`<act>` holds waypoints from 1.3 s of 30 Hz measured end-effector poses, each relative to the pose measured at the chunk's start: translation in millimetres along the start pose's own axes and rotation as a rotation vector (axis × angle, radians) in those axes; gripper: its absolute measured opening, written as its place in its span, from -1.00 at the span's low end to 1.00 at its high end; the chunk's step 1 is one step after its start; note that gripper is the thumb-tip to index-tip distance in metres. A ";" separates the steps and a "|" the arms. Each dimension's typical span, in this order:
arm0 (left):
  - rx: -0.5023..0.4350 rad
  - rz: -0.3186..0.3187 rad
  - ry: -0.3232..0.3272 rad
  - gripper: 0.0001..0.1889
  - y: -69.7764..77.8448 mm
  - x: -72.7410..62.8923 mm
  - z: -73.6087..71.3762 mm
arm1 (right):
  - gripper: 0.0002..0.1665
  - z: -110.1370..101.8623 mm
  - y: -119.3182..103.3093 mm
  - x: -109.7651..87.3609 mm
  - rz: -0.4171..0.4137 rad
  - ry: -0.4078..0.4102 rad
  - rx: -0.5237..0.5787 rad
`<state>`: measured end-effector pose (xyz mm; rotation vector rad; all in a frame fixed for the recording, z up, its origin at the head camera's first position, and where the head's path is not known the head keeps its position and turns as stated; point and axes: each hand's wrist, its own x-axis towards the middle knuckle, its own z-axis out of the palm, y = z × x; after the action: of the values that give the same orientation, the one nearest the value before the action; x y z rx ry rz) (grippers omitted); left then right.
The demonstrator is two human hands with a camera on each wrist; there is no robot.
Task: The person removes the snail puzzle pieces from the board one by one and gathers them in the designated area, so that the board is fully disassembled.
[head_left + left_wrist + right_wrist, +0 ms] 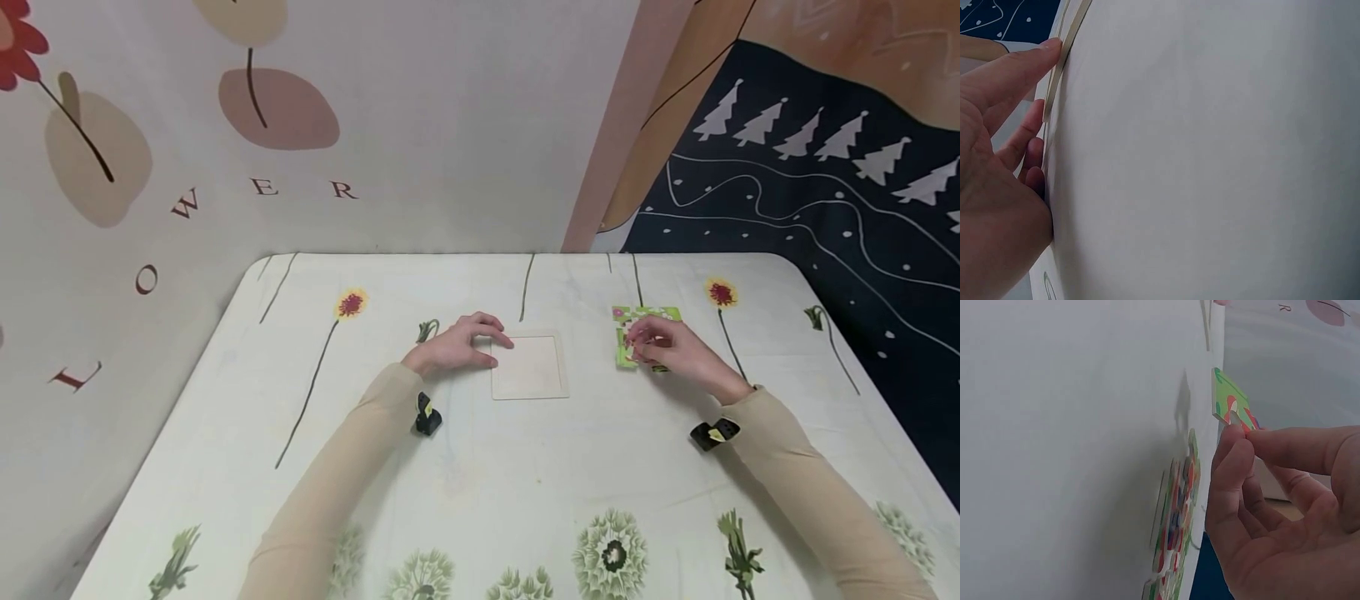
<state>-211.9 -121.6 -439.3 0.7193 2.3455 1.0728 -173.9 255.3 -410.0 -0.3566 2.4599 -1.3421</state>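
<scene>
A pale square puzzle tray (529, 392) with a thin raised border lies flat on the table. At its left side my left hand (457, 343) rests with thumb and fingertips touching the tray's edge (1055, 87), the fingers fairly straight. To the right, my right hand (678, 354) pinches a green-and-red puzzle piece (1229, 394) between thumb and fingertips, raised above the table. Under and beside that hand lie several flat green puzzle pieces (624, 354) with red and blue printing, partly hidden by it. In the right wrist view these loose pieces (1175, 525) appear edge-on.
A white cloth (487, 483) printed with flowers and stems covers the table. Behind it hangs a pale backdrop (465, 150) with letters; a dark blue patterned cloth (810, 217) hangs at the right. Small black cameras sit on both wrists.
</scene>
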 end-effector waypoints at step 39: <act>-0.044 -0.007 0.034 -0.63 1.1 -7.7 -1.3 | -0.75 -7.4 11.2 -1.7 0.029 0.033 -0.257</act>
<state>-206.6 -126.5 -436.1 0.6810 2.3437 1.1384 -176.0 267.5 -415.5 -0.3587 2.6599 -1.0288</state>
